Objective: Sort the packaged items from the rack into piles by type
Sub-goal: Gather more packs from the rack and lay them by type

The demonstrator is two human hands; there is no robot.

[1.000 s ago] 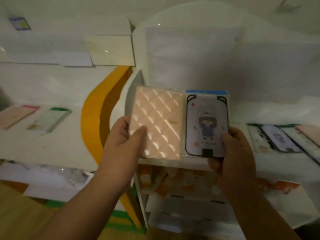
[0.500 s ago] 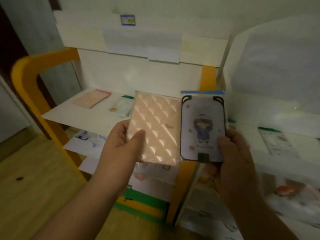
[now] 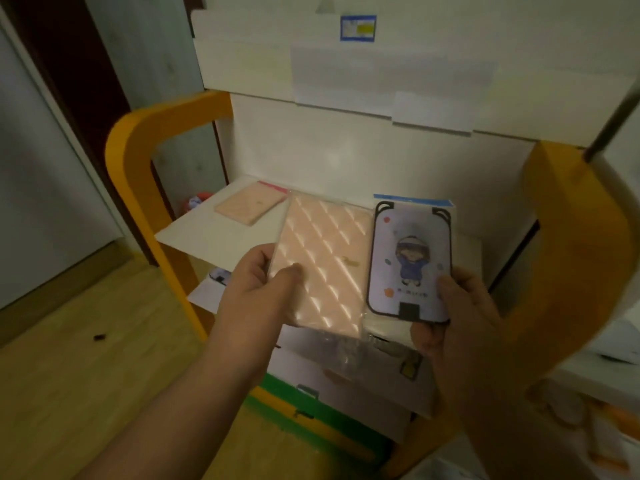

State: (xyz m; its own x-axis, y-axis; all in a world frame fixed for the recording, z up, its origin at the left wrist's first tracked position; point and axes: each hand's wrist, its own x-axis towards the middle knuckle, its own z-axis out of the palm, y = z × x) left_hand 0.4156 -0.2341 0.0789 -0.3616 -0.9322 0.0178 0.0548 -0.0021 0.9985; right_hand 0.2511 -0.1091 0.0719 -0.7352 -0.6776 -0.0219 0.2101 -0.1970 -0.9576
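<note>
The left hand [image 3: 256, 289] clamps the pink quilted package [image 3: 322, 265] — thumb on top — while the right hand [image 3: 457, 313] pinches the cartoon package [image 3: 410, 261]. Best: lay pink squarely on its match [image 3: 251, 202] (just beyond the fingertips).

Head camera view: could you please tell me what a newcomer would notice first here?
Two packaged items held up side by side at the centre: a quilted pink case in the left hand and a lilac case with a cartoon figure in the right hand. Behind them, a matching pink case lies on the white shelf of an orange-framed rack.
</note>
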